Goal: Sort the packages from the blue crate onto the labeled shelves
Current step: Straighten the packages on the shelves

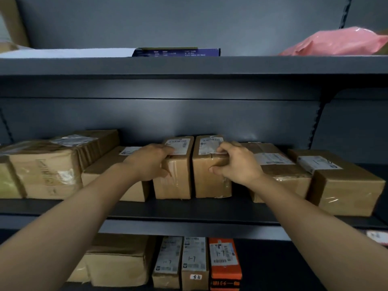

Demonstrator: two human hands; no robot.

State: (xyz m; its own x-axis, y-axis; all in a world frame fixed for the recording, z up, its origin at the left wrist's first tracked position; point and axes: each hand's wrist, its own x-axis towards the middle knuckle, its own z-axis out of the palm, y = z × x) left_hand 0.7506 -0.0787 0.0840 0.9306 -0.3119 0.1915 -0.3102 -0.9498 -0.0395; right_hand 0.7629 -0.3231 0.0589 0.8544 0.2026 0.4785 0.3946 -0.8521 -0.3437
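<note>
Two small brown cardboard boxes with white labels stand side by side on the middle shelf [189,208]. My left hand [150,162] grips the top left corner of the left box [174,181]. The fingers of my right hand [235,162] curl over the top front edge of the right box [210,183], thumb on its front face. Both boxes rest on the shelf, nearly touching each other. The blue crate is out of view.
More cardboard boxes fill the same shelf: a large one [46,171] at the left, others [346,185] at the right. The lower shelf holds labelled boxes and an orange box [225,263]. On the top shelf lie a dark blue box [178,52] and a pink bag [336,43].
</note>
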